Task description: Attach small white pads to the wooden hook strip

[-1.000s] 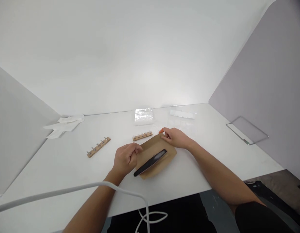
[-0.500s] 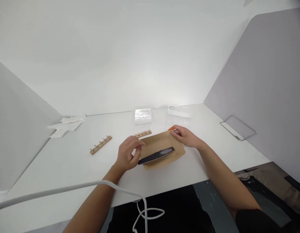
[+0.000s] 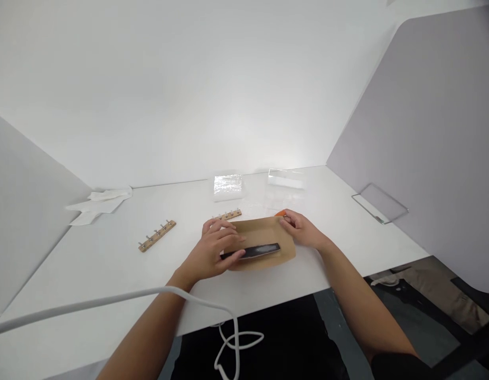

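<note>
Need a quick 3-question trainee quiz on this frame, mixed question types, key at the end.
1. True or false: the long black flat tool lies on the brown kraft paper envelope.
2. Which hand rests its fingers on the near end of that tool? A) left hand B) right hand C) neither
3. How many wooden hook racks with metal pegs lie on the white table?

Key:
1. True.
2. A. The right hand sits at the envelope's far right corner, beside a small orange object that is mostly hidden.
3. Two: a longer rack to the left and a shorter rack just behind the envelope.
</note>
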Demonstrator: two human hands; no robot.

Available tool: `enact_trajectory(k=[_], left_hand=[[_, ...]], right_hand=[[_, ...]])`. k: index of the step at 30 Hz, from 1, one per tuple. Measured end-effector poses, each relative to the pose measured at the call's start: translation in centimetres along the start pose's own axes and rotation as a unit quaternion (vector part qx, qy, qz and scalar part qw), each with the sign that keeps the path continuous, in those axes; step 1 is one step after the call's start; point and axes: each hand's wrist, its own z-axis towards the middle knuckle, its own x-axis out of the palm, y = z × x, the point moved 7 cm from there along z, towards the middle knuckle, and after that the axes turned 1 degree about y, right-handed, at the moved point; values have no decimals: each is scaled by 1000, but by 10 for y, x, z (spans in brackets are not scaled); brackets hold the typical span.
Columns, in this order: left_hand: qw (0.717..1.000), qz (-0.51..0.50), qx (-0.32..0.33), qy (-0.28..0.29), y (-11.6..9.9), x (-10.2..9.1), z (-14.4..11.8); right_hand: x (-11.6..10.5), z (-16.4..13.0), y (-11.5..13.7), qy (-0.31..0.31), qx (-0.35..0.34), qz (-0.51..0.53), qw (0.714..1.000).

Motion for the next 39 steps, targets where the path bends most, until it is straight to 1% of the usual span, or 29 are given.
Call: enact_trajectory(k=[2, 4, 6, 7, 9, 11, 13, 16, 20, 23, 26, 32, 34, 36, 39], left_hand=[[998, 7, -32, -60, 10, -11, -1], [990, 29, -81, -115, 25, -22, -4], [981, 62, -121, -136, 40, -28, -8], [978, 82, -137, -134, 48, -29, -10], [974, 110, -172, -101, 63, -25, -14], [969, 114, -206, -73, 78, -19, -19], [967, 105, -227, -59, 89, -12, -21], [957, 63, -275, -64, 106, -1, -24], [952, 47, -297, -60, 118, 11, -19], [950, 35, -303, -65, 120, 14, -15], [950, 21, -301, -74, 117, 14, -14], [943, 4, -310, -117, 111, 4, -17], [941, -11, -308, -138, 105, -1, -16], [938, -62, -298, -166, 95, -7, -14], [941, -134, -263, -165, 72, -8, -7]], right_hand=[[3, -2, 0, 20, 6, -9, 1000], [6, -3, 0, 33, 9, -22, 999], [9, -3, -2, 41, 11, -34, 999], [10, -3, -2, 43, 11, -38, 998], [13, -2, -4, 43, 11, -42, 998], [14, -1, -5, 37, 11, -45, 998], [15, 0, -7, 28, 11, -47, 998], [18, 1, -9, 22, 18, -48, 998], [21, 1, -11, 6, 28, -46, 999], [22, 1, -12, -2, 30, -50, 998], [19, 2, -14, -16, 21, -58, 998], [9, 4, -18, -80, -12, -47, 996], [8, 4, -16, -97, -23, -27, 995], [10, 4, -11, -102, -35, 5, 994], [18, 5, -2, -97, -57, 63, 992]])
